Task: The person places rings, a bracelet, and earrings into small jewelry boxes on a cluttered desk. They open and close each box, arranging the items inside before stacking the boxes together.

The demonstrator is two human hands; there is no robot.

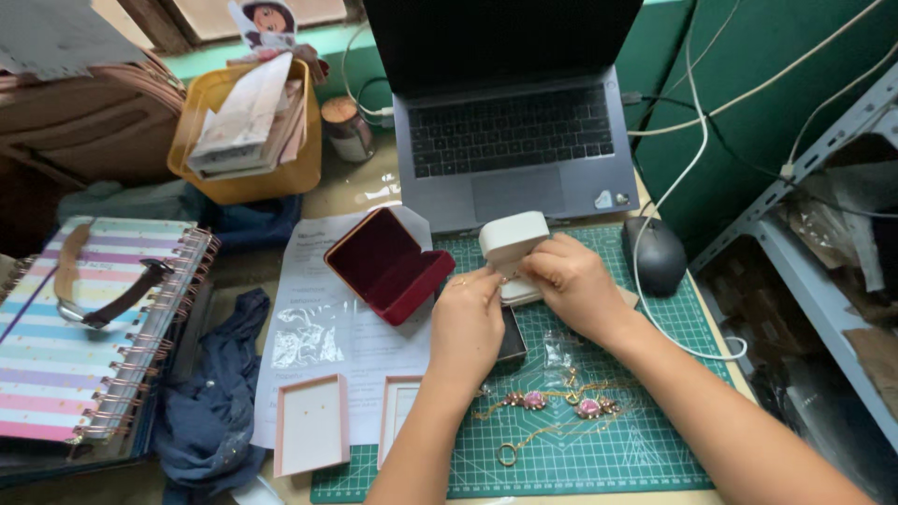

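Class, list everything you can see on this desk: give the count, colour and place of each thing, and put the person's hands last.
White jewellery box: one, open, held in both hands.
Red velvet box: one, open, on the paper sheet.
Laptop: one, grey, top centre.
Mouse: one, dark grey, right of mat.
Cutting mat: one, green, under the hands.
Necklace: one, gold with pink stones, on mat.
Pink tray lids: two, bottom centre.
Striped notebook: one, pastel, left.
Watch: one, brown strap, on notebook.
Yellow tub: one, top left.
Left hand: on box.
Right hand: on box.
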